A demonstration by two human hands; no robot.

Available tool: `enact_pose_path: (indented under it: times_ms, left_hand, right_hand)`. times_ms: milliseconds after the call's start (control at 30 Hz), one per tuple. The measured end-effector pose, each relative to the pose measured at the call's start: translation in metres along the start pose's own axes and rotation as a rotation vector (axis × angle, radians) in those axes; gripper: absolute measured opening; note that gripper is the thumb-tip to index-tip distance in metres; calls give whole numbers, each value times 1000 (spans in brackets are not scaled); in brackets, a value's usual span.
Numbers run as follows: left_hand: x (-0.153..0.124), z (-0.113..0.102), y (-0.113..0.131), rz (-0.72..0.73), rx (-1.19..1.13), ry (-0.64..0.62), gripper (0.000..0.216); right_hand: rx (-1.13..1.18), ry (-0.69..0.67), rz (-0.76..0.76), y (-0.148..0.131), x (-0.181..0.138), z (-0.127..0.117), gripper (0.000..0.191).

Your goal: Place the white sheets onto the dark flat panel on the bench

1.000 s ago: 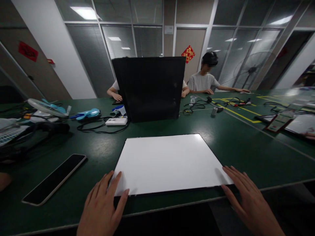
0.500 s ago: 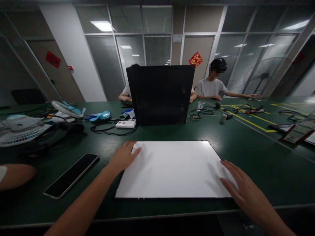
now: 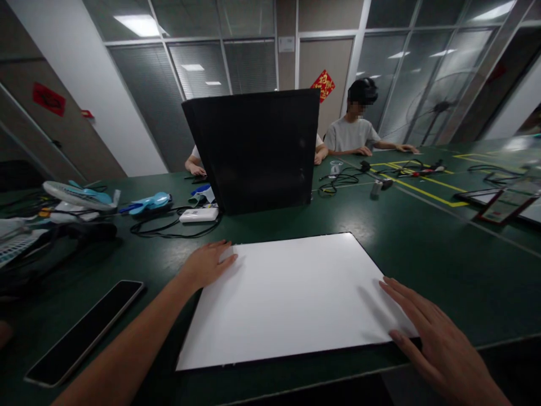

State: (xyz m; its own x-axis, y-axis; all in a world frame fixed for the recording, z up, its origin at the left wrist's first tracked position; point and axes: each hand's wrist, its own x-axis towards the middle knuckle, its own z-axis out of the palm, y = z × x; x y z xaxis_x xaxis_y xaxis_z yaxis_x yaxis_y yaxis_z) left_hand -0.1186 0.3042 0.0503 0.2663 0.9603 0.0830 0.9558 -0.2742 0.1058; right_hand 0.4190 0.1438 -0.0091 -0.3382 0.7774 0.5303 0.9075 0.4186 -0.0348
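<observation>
In front of the black box (image 3: 257,152) lies a plain white rectangular board (image 3: 291,299), dark-edged. The left hand (image 3: 207,264), nearer the box, and right hand (image 3: 435,332) rest loosely open at its sides, gripping nothing.

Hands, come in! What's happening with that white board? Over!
Left hand open at far-left corner of white board. Right hand open at its right edge. Board flat on table. Phone to left, black panel beyond, neither touching it.
</observation>
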Motion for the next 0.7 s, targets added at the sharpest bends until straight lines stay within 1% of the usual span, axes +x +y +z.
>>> enact_pose_path:
  times_ms: [167, 467, 700]
  left_hand:
    - [-4, 2, 2, 6, 15, 23, 54]
    - [-7, -1, 14, -56, -1, 71, 48]
    - [-10, 1, 13, -65, -56, 117, 41]
  right_hand:
    - [24, -3, -56, -2, 0, -6, 79]
    - [40, -41, -38, -4, 0, -5, 82]
    - [28, -54, -52, -8, 2, -3, 82]
